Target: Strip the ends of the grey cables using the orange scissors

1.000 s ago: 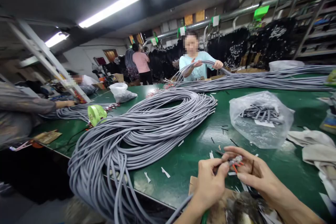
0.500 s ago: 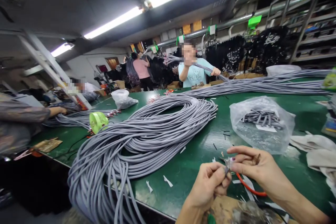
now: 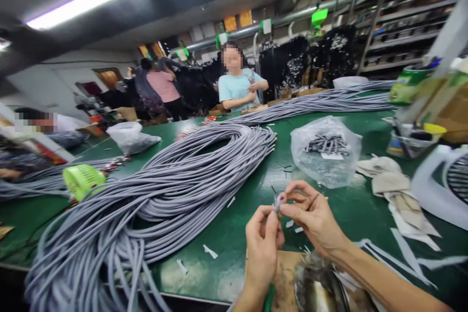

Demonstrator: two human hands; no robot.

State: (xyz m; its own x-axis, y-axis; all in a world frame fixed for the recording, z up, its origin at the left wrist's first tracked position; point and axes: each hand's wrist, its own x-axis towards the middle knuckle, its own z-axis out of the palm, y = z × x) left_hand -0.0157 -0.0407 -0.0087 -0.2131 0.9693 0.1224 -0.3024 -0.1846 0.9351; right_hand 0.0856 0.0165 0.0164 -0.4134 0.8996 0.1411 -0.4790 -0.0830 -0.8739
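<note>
In the head view my left hand (image 3: 263, 239) pinches a small grey cable end (image 3: 277, 203) between thumb and fingers, above the front of the table. My right hand (image 3: 316, 217) meets it from the right, thumb and index finger closed on the thin wires at the tip. A short dark strand sticks up from the tip; the fingers hide most of the rest. To the left lies a large coil of grey cables (image 3: 204, 175). Beyond my right hand stands a clear plastic bag (image 3: 305, 165) with short grey pieces in it.
Below my hands is a stained board (image 3: 285, 273) with a dark metal object (image 3: 318, 285). Cloth gloves (image 3: 391, 175) and a white fan (image 3: 442, 180) are at right. A green fan (image 3: 82, 181) stands at left. A co-worker (image 3: 237, 85) is across the table.
The view has turned right, bringing the white fan in. An orange-red loop by my right hand no longer shows. The co-worker opposite has lowered the hands from the raised cables.
</note>
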